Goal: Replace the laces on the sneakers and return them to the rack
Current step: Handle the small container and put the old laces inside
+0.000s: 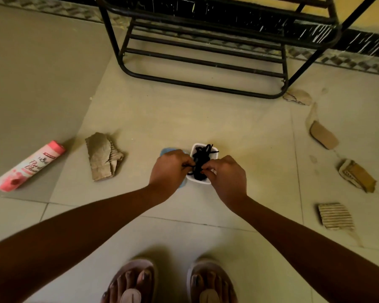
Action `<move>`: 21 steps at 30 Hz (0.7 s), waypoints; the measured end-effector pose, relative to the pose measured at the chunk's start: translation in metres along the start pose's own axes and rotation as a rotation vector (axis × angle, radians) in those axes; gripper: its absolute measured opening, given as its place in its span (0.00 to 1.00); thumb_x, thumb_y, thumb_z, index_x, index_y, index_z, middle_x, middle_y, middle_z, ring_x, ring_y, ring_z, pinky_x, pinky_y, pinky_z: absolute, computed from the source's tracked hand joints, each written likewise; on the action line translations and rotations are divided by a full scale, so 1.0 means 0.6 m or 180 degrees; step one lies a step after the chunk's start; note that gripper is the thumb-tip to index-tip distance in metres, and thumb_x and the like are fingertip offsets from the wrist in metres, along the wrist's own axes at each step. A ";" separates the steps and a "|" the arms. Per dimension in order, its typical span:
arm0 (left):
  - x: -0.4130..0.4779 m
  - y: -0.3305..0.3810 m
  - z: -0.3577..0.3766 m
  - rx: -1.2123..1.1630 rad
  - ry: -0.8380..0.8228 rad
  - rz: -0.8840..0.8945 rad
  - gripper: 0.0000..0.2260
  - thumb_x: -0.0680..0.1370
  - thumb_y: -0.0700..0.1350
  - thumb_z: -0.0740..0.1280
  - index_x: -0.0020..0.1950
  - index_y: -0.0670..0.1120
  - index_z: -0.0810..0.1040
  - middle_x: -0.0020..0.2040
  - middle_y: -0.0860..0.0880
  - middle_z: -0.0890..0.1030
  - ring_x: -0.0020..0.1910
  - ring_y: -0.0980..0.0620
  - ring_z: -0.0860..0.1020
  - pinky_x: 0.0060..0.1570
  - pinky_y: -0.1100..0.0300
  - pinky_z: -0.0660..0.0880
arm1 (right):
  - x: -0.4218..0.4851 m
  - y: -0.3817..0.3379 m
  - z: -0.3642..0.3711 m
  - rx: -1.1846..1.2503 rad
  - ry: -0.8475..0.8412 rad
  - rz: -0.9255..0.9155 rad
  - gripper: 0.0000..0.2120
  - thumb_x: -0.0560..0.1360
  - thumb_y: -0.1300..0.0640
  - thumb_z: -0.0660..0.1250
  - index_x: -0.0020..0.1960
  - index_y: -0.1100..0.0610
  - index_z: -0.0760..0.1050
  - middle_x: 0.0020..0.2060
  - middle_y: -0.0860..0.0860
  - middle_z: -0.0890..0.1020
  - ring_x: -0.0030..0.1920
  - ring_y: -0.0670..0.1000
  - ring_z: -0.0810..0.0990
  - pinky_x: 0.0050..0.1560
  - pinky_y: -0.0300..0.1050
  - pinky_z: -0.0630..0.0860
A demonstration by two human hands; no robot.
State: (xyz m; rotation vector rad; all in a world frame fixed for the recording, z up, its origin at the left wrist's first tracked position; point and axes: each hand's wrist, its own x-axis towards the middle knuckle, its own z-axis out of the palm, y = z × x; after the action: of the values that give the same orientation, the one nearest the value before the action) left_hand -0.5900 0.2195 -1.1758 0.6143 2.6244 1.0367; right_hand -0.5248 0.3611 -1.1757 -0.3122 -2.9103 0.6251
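Note:
A small white square container (194, 149) stands on the tiled floor and holds a tangle of black laces (202, 157). Both hands are over it. My left hand (170, 168) pinches a strand of the laces at the container's left side. My right hand (227, 174) pinches the bundle from the right. A blue lid (165, 150) lies on the floor, mostly hidden under my left hand. The black metal shoe rack (206, 62) stands beyond, its lower shelves bare. No sneakers are in view.
A pink bottle (29, 166) lies on the floor at the left. Several torn cardboard pieces are scattered: one at the left (103, 159), others at the right (357, 174). My sandalled feet (171, 283) stand at the bottom edge.

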 end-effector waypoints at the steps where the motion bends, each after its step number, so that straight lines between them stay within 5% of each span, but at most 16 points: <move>1: 0.005 0.001 -0.002 0.0224 -0.0036 0.0276 0.07 0.70 0.35 0.71 0.45 0.44 0.85 0.42 0.46 0.83 0.42 0.47 0.80 0.42 0.60 0.74 | 0.002 0.002 0.003 -0.0112 0.0015 -0.0107 0.08 0.59 0.60 0.78 0.36 0.52 0.84 0.26 0.50 0.80 0.31 0.55 0.77 0.29 0.39 0.69; 3: 0.012 -0.001 -0.004 0.0867 -0.0187 0.0865 0.11 0.64 0.32 0.73 0.41 0.46 0.85 0.36 0.47 0.82 0.36 0.48 0.80 0.34 0.67 0.67 | 0.005 0.006 0.011 -0.0276 -0.0053 -0.0206 0.08 0.58 0.61 0.79 0.33 0.52 0.83 0.23 0.49 0.78 0.30 0.55 0.75 0.28 0.40 0.69; 5: 0.015 0.001 -0.001 0.1409 -0.0475 0.1079 0.14 0.67 0.32 0.67 0.47 0.45 0.83 0.39 0.45 0.80 0.41 0.47 0.79 0.35 0.64 0.63 | 0.008 0.010 0.018 -0.0315 -0.0111 -0.0169 0.07 0.58 0.61 0.78 0.32 0.52 0.82 0.23 0.49 0.77 0.30 0.55 0.72 0.29 0.40 0.66; 9: 0.023 0.001 0.010 0.1823 -0.0655 0.0741 0.17 0.75 0.36 0.57 0.62 0.44 0.72 0.49 0.43 0.77 0.48 0.45 0.76 0.41 0.57 0.69 | 0.014 0.010 0.019 -0.0260 -0.0371 -0.0077 0.03 0.66 0.62 0.73 0.36 0.55 0.84 0.28 0.52 0.80 0.36 0.58 0.73 0.34 0.42 0.64; 12: 0.034 0.008 0.015 0.2086 -0.0731 0.0716 0.15 0.77 0.40 0.57 0.64 0.43 0.67 0.51 0.42 0.78 0.48 0.45 0.77 0.44 0.55 0.72 | 0.015 0.012 0.005 -0.0052 -0.0776 -0.0062 0.06 0.73 0.59 0.69 0.45 0.54 0.85 0.39 0.54 0.83 0.43 0.58 0.73 0.39 0.44 0.62; 14: 0.038 0.013 0.015 0.2310 -0.0734 0.0705 0.14 0.78 0.41 0.59 0.63 0.44 0.67 0.50 0.43 0.77 0.48 0.45 0.78 0.42 0.55 0.71 | 0.013 0.016 -0.004 0.0376 -0.0597 0.0162 0.04 0.70 0.60 0.72 0.44 0.55 0.84 0.41 0.53 0.81 0.44 0.56 0.74 0.38 0.40 0.63; 17: 0.041 0.018 0.014 0.2233 -0.0527 0.0629 0.15 0.76 0.44 0.62 0.62 0.46 0.68 0.48 0.44 0.78 0.46 0.45 0.78 0.38 0.56 0.68 | 0.021 0.025 -0.010 0.0915 -0.0015 0.0530 0.11 0.66 0.62 0.76 0.47 0.58 0.79 0.44 0.50 0.75 0.42 0.50 0.75 0.39 0.33 0.67; 21: 0.034 0.010 0.022 0.1245 0.0072 0.0846 0.15 0.67 0.41 0.72 0.51 0.41 0.73 0.43 0.44 0.77 0.40 0.44 0.76 0.32 0.55 0.67 | 0.040 0.039 -0.005 0.0624 -0.0024 0.0247 0.15 0.71 0.64 0.71 0.58 0.59 0.79 0.53 0.53 0.78 0.51 0.55 0.77 0.48 0.40 0.72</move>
State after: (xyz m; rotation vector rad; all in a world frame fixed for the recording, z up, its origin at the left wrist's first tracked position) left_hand -0.6009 0.2407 -1.1826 1.0650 2.8418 0.5891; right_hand -0.5438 0.3885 -1.1803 -0.3996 -2.8251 0.9173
